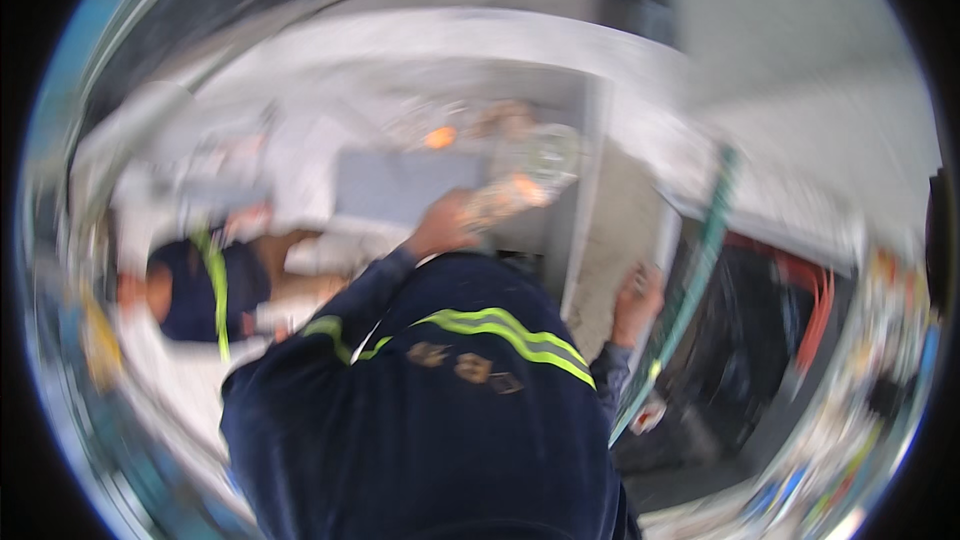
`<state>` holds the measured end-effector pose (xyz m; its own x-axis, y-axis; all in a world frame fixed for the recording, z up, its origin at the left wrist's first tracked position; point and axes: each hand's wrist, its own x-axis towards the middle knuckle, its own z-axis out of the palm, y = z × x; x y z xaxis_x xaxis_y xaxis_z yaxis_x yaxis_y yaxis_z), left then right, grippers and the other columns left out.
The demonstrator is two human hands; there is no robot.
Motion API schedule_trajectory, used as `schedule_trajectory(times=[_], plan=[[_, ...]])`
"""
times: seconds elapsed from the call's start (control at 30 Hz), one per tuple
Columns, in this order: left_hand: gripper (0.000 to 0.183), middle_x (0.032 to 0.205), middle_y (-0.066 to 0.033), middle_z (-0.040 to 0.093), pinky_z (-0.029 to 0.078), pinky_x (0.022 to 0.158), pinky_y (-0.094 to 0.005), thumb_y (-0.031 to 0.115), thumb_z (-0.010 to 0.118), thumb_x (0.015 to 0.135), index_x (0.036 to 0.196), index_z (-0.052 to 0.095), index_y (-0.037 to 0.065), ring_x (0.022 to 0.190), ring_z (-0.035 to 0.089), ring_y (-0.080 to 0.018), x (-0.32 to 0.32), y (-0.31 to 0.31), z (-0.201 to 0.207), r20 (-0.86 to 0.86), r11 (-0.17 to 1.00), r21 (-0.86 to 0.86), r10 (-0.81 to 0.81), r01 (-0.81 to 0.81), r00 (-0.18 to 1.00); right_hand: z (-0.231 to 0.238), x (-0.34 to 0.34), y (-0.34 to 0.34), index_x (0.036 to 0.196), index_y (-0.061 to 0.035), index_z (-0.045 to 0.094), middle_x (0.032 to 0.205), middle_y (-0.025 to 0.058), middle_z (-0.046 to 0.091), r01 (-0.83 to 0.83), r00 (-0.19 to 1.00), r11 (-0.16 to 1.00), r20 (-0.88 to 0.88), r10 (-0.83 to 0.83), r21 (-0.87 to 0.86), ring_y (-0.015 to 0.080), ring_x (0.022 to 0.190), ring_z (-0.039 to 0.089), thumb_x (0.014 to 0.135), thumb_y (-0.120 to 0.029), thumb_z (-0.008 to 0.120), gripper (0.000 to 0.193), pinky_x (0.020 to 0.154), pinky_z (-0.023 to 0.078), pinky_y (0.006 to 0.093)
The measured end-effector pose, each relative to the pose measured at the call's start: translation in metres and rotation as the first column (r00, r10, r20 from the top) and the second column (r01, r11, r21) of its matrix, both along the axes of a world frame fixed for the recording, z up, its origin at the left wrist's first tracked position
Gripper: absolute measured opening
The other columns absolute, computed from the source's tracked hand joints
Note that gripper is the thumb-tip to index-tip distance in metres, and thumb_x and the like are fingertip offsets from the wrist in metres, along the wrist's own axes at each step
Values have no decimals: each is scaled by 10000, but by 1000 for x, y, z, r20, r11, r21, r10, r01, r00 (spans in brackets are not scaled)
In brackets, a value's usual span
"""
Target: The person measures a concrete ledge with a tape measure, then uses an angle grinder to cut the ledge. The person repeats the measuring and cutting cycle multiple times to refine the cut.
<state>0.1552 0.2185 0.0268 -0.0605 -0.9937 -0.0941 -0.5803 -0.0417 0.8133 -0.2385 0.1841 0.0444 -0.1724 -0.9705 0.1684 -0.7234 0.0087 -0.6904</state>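
Motion blurs much of the scene. My left hand (pixel 442 225) reaches forward over the work area, its fingers closed round the near end of a long see-through thing, perhaps a plastic bottle (pixel 550 155), with orange and pale patches along it. Whether the orange is inside it or behind it I cannot make out. Lower and to the right, my right hand (pixel 638 302) is at the edge of a grey ledge (pixel 622 230). Its fingers look curled, and what they hold, if anything, is too smeared to name.
Another person's navy sleeve (pixel 185 290) with a yellow stripe is at the left. A grey flat panel (pixel 400 185) lies ahead, with a bright orange spot (pixel 440 138) beyond it. On the right, a green pole or hose (pixel 705 260) slants beside a dark bin-like recess (pixel 735 340) with red edging.
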Motion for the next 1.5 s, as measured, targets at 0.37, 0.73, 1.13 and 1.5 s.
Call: schedule_trajectory(times=[0.37, 0.73, 1.13, 1.5], plan=[[705, 1148, -218, 641, 487, 965, -413, 199, 806, 603, 1243, 594, -11, 1103, 624, -379, -67, 53, 43, -9, 842, 318, 462, -435, 887, 28, 69, -73, 1205, 45, 639, 1045, 145, 732, -793, 606, 417, 635, 478, 443, 231, 899, 704, 963, -311, 695, 434, 862, 537, 352], [787, 1174, -269, 640, 492, 969, -447, 234, 814, 557, 1256, 574, -36, 1120, 614, -414, -59, -3, 75, -192, 973, 55, 229, -222, 954, 49, 173, -53, 1386, 45, 477, 1367, 204, 556, -817, 53, 542, 962, -269, 196, 287, 1264, 546, 918, -317, 704, 634, 1079, 432, 434], [840, 1263, -274, 597, 465, 1014, -427, 222, 816, 600, 1332, 518, -60, 1185, 584, -409, -83, -1, 76, -295, 970, 151, 230, -193, 927, 58, 160, -37, 1347, 26, 499, 1315, 190, 573, -700, 160, 647, 950, -269, 301, 332, 1264, 540, 864, -324, 692, 627, 1088, 431, 479], [339, 893, -64, 705, 562, 594, -252, 301, 712, 900, 1032, 704, -11, 756, 701, -157, 8, -47, 4, -530, 747, 527, 662, -406, 530, 91, 130, -94, 1335, -42, 456, 1146, 140, 557, -602, -247, 791, 968, -53, -111, 329, 1106, 583, 844, -448, 714, 687, 1014, 482, 628]])
